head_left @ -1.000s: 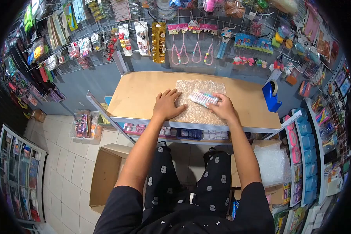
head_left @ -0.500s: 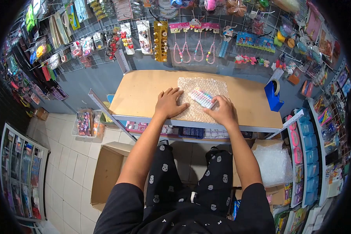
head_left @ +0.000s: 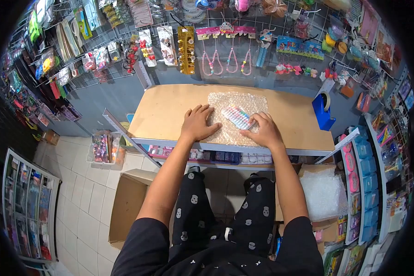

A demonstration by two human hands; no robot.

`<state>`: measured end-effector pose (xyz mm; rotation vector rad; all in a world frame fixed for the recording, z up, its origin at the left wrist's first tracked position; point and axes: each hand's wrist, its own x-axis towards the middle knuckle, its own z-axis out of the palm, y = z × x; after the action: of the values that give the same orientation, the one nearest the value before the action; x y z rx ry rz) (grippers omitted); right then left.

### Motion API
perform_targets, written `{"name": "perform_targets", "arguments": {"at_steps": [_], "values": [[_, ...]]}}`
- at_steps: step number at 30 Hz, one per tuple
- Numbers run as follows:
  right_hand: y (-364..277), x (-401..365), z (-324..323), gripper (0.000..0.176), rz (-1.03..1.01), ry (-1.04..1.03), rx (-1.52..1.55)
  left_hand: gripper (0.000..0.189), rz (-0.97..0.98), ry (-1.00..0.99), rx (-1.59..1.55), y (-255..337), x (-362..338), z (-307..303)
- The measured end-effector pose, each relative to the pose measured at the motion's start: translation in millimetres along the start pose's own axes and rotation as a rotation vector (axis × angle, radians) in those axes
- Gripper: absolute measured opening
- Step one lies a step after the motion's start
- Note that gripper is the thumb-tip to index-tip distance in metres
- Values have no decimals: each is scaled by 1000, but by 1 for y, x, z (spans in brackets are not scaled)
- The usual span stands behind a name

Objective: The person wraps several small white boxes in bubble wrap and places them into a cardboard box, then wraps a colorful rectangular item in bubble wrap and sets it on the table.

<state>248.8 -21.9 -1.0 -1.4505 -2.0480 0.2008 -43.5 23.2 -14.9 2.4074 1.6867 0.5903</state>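
A sheet of bubble wrap (head_left: 225,133) lies flat on the wooden tabletop. On it rests a small pack of pastel-striped rows (head_left: 237,117), its contents too small to name. My right hand (head_left: 265,132) grips the pack's right end between thumb and fingers. With fingers spread, my left hand (head_left: 197,123) presses down at the left edge of the wrap, apart from the pack.
A blue tape dispenser (head_left: 324,112) stands at the right end of the wooden table (head_left: 165,110). An open cardboard box (head_left: 129,207) is on the floor at left, and folded bubble wrap (head_left: 324,195) at right. Hanging goods cover the wall grid.
The pack now lies flatter on the wrap, with more of its striped face showing. My right hand still grips its right end, and my left hand stays spread at the wrap's left edge.
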Motion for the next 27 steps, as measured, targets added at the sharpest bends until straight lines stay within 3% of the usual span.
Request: {"name": "perform_targets", "arguments": {"at_steps": [5,8,11,23,27], "values": [[22,10,-3,33,-2,-33,319,81,4,5,-7,1,1,-1],[30,6,3,24,-196,17,145,85,-1,-11,-10,2,1,-1],[33,7,6,21,-164,7,166,85,-3,-6,-1,0,1,1],[25,1,4,41,-180,67,65,81,-4,6,13,3,-1,0],[23,-1,4,39,-195,82,70,83,-7,-9,21,2,0,0]]}}
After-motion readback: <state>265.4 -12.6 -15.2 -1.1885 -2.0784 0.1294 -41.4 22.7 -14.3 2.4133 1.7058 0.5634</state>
